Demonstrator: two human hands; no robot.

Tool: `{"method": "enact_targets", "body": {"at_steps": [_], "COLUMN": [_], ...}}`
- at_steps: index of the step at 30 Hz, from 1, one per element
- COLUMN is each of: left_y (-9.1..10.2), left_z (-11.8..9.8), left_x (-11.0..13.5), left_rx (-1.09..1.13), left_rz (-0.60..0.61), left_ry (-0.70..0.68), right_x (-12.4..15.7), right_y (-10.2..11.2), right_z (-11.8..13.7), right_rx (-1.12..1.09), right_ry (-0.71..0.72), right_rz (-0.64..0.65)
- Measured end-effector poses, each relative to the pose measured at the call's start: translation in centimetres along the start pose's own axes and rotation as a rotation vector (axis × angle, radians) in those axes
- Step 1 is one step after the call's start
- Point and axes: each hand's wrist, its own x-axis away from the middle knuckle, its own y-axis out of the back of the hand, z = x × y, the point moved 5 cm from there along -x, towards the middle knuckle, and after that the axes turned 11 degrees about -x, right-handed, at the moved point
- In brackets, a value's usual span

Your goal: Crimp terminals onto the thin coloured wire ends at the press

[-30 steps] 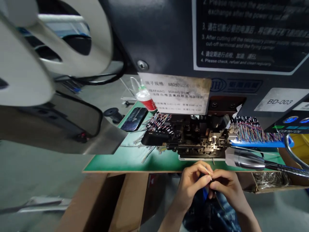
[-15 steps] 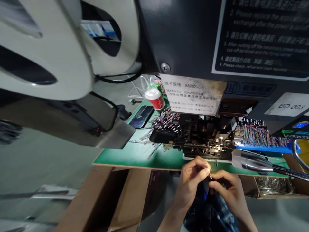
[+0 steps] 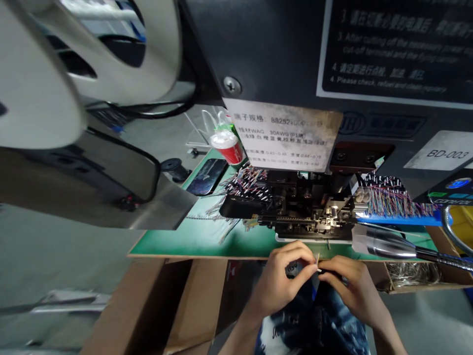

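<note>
A thin wire (image 3: 318, 264) stood out as the smallest thing in play: a short, pale, stiff-looking tip that rose almost upright from a dark stub, too small to read in detail. It sat between the hands, just off the front edge of a green-topped workbench (image 3: 192, 244).

The left hand (image 3: 283, 278) was curled nearly closed, its thumb and forefinger pinched in at the wire. The right hand (image 3: 354, 286) came in from the other side, fingers bent and gathered on the dark part – both appeared to have hold of it, though the exact grip was hard to make out.

Directly ahead stood a black metal terminal crimping machine (image 3: 303, 212), its toothed steel feed strip and small bright parts crowded together. A silver gooseneck lamp (image 3: 380, 242) hung just right of the hands, above a cardboard tray (image 3: 410, 276). Fine multicoloured wires (image 3: 388, 202) fanned out along a blue rack (image 3: 402, 220). Open room lay below the bench edge, over the person's denim jeans (image 3: 314, 320).
</note>
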Motion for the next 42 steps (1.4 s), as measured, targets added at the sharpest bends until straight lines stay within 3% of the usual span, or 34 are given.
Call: {"method": "enact_targets", "body": {"at_steps": [3, 6, 9, 14, 18, 22, 25, 29, 33, 39, 42], "left_y": [0.4, 0.5, 0.4, -1.3, -2.9, -3.1, -2.9, -3.4, -4.5, -3.9, -3.4], "left_z": [-0.7, -1.0, -1.2, -0.8, -0.1, -0.2, -0.1, 1.0, 2.3, 2.7, 2.2], "left_x": [-0.1, -0.4, -0.4, 0.6, 1.5, 1.4, 1.2, 1.5, 2.4, 2.7, 2.4], "left_rx": [-0.168, -0.196, -0.109, 0.095, 0.159, 0.197, 0.248, 0.342, 0.350, 0.235, 0.259], "left_rz": [0.096, 0.084, -0.075, -0.386, -0.492, -0.413, -0.325, -0.182, -0.014, -0.023, -0.025], "left_ry": [-0.051, -0.085, -0.111, -0.129, -0.102, -0.079, -0.047, 0.094, 0.195, 0.193, 0.149], "right_x": [-0.1, -0.1, 0.2, 1.8, 2.2, 2.0, 1.6, 1.3, 1.5, 1.3, 1.0], "right_y": [0.1, 0.4, 0.3, -1.5, -2.9, -2.3, -1.7, -1.6, -2.3, -2.8, -2.3], "right_z": [0.4, 0.2, -0.4, -1.7, -2.2, -2.5, -2.5, -2.1, -2.1, -2.2, -2.1], "right_rx": [0.068, 0.033, -0.084, -0.399, -0.579, -0.542, -0.506, -0.469, -0.417, -0.433, -0.464], "right_ry": [0.065, 0.041, -0.030, -0.202, -0.229, -0.211, -0.151, -0.054, -0.088, -0.124, -0.132], "right_rz": [0.059, 0.021, -0.126, -0.491, -0.614, -0.685, -0.656, -0.679, -0.695, -0.544, -0.531]}}
